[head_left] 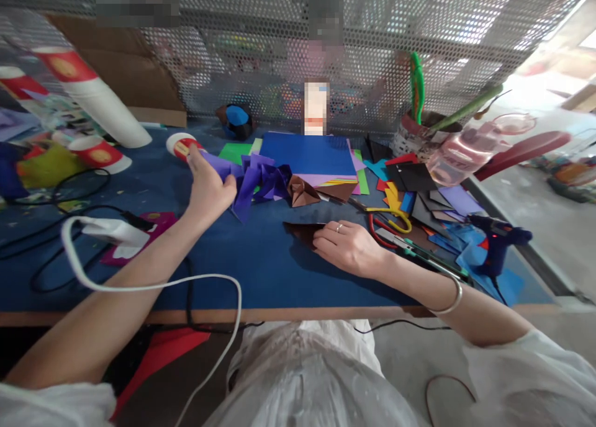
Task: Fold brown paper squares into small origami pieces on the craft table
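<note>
My left hand (208, 182) is at the left end of a row of purple folded paper pieces (261, 179), with its thumb and fingers closed on the purple paper. A paper cup (182, 144) with a red and white pattern lies just beyond those fingers. At the right end of the row sits a brown folded paper piece (302, 191). Nearer the front, my right hand (350, 246) grips a dark brown sheet of paper (300, 233), its fingers curled over the right part. The fingertips underneath are hidden.
Scissors (388, 219), a craft knife (395, 239) and a glue gun (496, 241) lie on the right among paper scraps. A blue paper stack (307, 154) is at the back. A white cable (205, 278) crosses my left forearm. Stacked paper cups (105, 107) lean at left.
</note>
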The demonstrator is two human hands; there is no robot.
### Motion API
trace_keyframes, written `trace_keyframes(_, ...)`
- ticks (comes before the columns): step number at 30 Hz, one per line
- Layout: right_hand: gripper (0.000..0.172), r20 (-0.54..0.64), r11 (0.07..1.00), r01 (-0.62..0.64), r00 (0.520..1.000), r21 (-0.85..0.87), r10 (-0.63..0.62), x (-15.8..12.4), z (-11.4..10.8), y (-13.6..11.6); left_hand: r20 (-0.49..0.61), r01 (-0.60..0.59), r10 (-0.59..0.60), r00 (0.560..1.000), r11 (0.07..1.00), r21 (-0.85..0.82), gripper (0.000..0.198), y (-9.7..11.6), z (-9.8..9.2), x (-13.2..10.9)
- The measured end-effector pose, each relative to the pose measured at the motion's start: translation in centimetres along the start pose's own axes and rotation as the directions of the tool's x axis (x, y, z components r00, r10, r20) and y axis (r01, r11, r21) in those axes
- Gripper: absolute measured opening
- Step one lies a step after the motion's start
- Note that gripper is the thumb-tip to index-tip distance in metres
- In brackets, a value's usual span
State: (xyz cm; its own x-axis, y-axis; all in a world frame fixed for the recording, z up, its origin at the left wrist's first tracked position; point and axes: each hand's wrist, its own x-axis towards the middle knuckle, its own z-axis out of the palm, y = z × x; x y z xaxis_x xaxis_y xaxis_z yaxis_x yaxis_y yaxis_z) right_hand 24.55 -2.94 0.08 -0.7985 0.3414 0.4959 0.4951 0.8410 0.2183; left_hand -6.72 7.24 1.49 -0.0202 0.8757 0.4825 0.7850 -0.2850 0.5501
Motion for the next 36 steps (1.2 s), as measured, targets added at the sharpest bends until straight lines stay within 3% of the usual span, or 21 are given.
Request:
trace_keyframes(2,0.026,-0.011,1.000,0.002,1.000,-0.010,-0.002,0.0,0.1,0.0,-0.092,-0.030,0.033,0.995,0.999,0.042,0.093,2.0,-0.8,-1.2)
trace_keyframes(5,0.024,-0.022,1.000,0.005,1.000,-0.005,-0.006,0.0,0.2,0.1,-0.112,-0.344,0.345,0.932,0.938,0.032,0.063,5.3,-1.3,-3.6)
trace_keyframes(6,0.024,-0.023,1.000,0.000,1.000,0.002,0.000,-0.1,0.3,0.1,-0.003,-0.419,0.419,0.908,0.908,-0.028,0.045,6.2,-1.2,-4.4)
trace_keyframes(7,0.025,-0.025,1.000,-0.006,1.000,0.009,0.007,0.0,0.4,0.1,0.136,-0.493,0.504,0.853,0.863,-0.108,0.034,6.9,-0.9,-5.2)
trace_keyframes(8,0.025,-0.027,1.000,-0.013,1.000,0.014,0.013,0.0,0.5,0.0,0.263,-0.554,0.583,0.769,0.812,-0.183,0.032,7.5,-0.6,-5.8)
trace_keyframes(10,0.027,-0.030,1.000,-0.015,0.999,0.025,0.016,0.0,0.5,0.0,0.362,-0.568,0.627,0.690,0.779,-0.265,0.041,7.8,0.4,-6.5)
trace_keyframes(12,0.029,-0.030,0.998,0.012,0.999,0.062,-0.011,0.1,0.3,0.0,0.420,-0.546,0.618,0.665,0.785,-0.292,0.047,7.5,1.5,-6.6)
trace_keyframes(15,0.032,-0.013,0.988,0.007,1.000,0.155,-0.005,0.2,-0.6,0.6,0.454,-0.526,0.589,0.668,0.806,-0.272,0.036,6.3,2.8,-6.3)
trace_keyframes(18,0.030,0.073,0.961,-0.243,0.969,0.133,0.235,0.5,-1.5,2.4,0.419,-0.531,0.581,0.698,0.812,-0.242,0.034,5.4,3.3,-6.4)
trace_keyframes(19,0.028,0.098,0.928,-0.365,0.929,0.077,0.358,0.7,-1.6,3.2,0.401,-0.533,0.580,0.709,0.813,-0.233,0.035,5.3,3.3,-6.5)
trace_keyframes(21,0.021,0.202,0.823,-0.565,0.800,-0.063,0.565,0.9,-1.6,4.8,0.370,-0.536,0.576,0.729,0.816,-0.216,0.035,5.2,3.2,-6.8)
trace_keyframes(22,0.024,0.254,0.778,-0.615,0.737,-0.130,0.626,1.0,-1.4,5.5,0.356,-0.537,0.574,0.737,0.818,-0.208,0.034,5.3,3.2,-6.9)
trace_keyframes(24,0.032,0.308,0.740,-0.646,0.677,-0.188,0.668,1.1,-0.7,6.5,0.338,-0.538,0.573,0.746,0.819,-0.202,0.033,5.4,3.1,-7.2)
trace_keyframes(30,0.026,0.379,0.735,-0.636,0.637,-0.232,0.671,1.0,0.9,7.4,0.337,-0.484,0.529,0.779,0.849,-0.214,0.027,5.6,2.5,-7.6)
trace_keyframes(36,0.041,0.359,0.740,-0.626,0.650,-0.246,0.670,1.2,0.9,7.6,0.348,-0.409,0.462,0.815,0.886,-0.218,0.022,5.4,2.2,-7.8)
